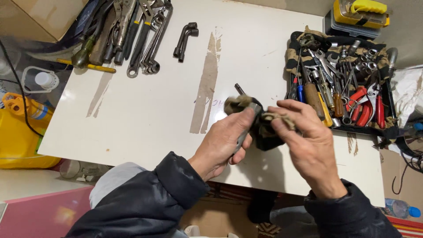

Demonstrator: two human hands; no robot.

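The left hand [222, 141] is closed around a grey metal tool [243, 132], whose dark tip [239, 88] projects toward 12 o'clock above the fingers. The right hand [308, 141] pinches a dark camouflage rag [264, 130] between thumb and fingers; the rag wraps the tool's upper shaft, and both hands meet at the table's near centre, slightly toward 3 o'clock. Judged from the layout, the work is partly complete: a row of wrenches [145, 39] lies at 11 o'clock beside pliers and screwdrivers [90, 44], and a bent socket wrench [185, 39] lies alone at 12 o'clock, all set out on the bare white table [132, 114]. A full tray [341, 81] at 2 to 3 o'clock holds screwdrivers, sockets and red pruners [365, 105] on a cloth liner, so many items appear to remain. Whether the held tool is clean cannot be told; the rag covers it and is motion-blurred. Open room is widest from 9 to 12 o'clock, between the hands and the wrench row. The near table edge lies directly under the wrists at 6 o'clock. The tray sits close to the right hand, leaving little clearance at 3 o'clock. A yellow container [17, 141] stands off the table at 9 o'clock.
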